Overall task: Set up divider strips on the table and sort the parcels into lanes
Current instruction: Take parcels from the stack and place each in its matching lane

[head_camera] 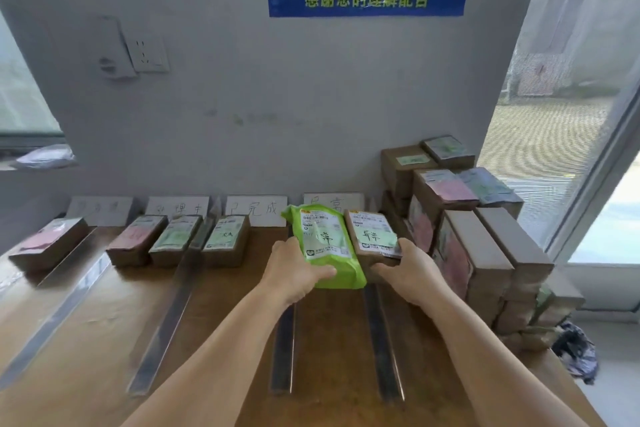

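Note:
A green soft parcel and a brown box parcel lie side by side in the rightmost lane of the wooden table. My left hand grips the green parcel's near left edge. My right hand holds the near right corner of the brown box. Several dark divider strips run front to back; one strip lies left of this lane and another strip right of it. Other sorted boxes sit in the lanes to the left.
White handwritten lane cards lean against the wall behind the lanes. A tall stack of unsorted cardboard parcels fills the table's right end. A glass door stands at the far right, and a dark bag lies on the floor.

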Demonstrator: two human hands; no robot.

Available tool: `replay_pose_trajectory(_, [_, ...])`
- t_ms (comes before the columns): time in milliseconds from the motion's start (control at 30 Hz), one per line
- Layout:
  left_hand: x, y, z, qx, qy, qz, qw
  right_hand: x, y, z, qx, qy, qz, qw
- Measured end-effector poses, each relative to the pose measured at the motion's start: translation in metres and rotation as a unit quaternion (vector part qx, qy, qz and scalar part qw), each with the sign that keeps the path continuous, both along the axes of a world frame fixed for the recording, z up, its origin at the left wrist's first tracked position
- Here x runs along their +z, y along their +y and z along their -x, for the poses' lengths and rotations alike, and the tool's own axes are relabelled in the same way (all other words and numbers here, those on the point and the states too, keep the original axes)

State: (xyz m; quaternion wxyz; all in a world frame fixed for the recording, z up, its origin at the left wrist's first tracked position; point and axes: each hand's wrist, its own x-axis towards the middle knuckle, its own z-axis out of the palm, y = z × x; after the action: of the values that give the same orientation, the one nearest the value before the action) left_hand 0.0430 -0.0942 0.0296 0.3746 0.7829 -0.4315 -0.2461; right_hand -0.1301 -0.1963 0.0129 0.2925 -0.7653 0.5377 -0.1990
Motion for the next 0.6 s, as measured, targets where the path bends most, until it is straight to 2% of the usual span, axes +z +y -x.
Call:
replay_pose_trajectory(133, [-0.001, -0.037, -0.010, -0.011, -0.033, -0.013, 0.999, -0.002, -0.041, -0.012, 0.022, 0.044, -0.015, 0.999])
replay_pose_trajectory(333, [-0.010, -0.072, -0.024, -0.008, -0.051, -0.031, 0.998, -0.002, -0.076, -0.027, 0.039, 0.092, -0.004, 0.995])
replay_pose_trajectory(433, [-0.015, -0.093, -0.019, -0.030, -0.041, -0.040, 0.998, -0.007, -0.082, -0.045, 0.077, 0.101, -0.017, 0.992])
replay_pose_trajectory(600, [-0.036, -0.112, -0.007, -0.090, -0.135, -0.109, 0.981, -0.026, -0.081, -0.071, 0.109, 0.178, -0.023, 0.978])
